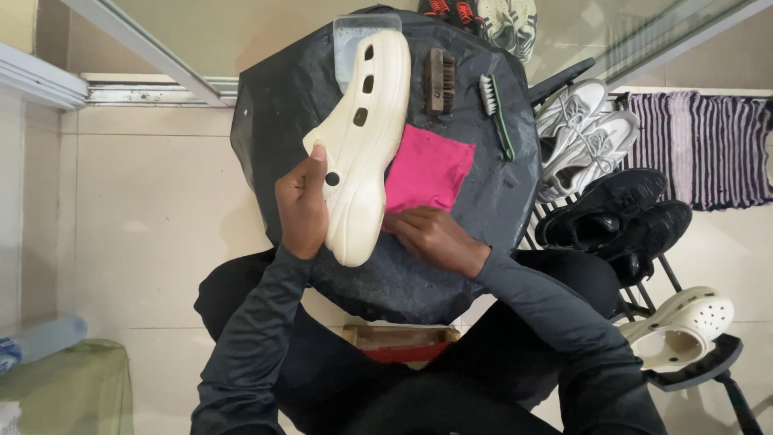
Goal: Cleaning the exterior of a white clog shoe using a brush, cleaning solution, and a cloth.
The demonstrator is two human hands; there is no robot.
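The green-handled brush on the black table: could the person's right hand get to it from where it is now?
Probably yes. The right hand rests on the pink cloth, and the green-handled brush lies just beyond that cloth with nothing in between.

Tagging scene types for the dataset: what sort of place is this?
Probably a home entryway or porch used for cleaning shoes. The left hand holds a cream clog over a black-covered table with brushes and a pink cloth; a shoe rack stands alongside.

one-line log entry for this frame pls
left hand: grips cream clog, tilted over black-covered table | right hand: on pink cloth | nearby: wooden brush, green-handled brush
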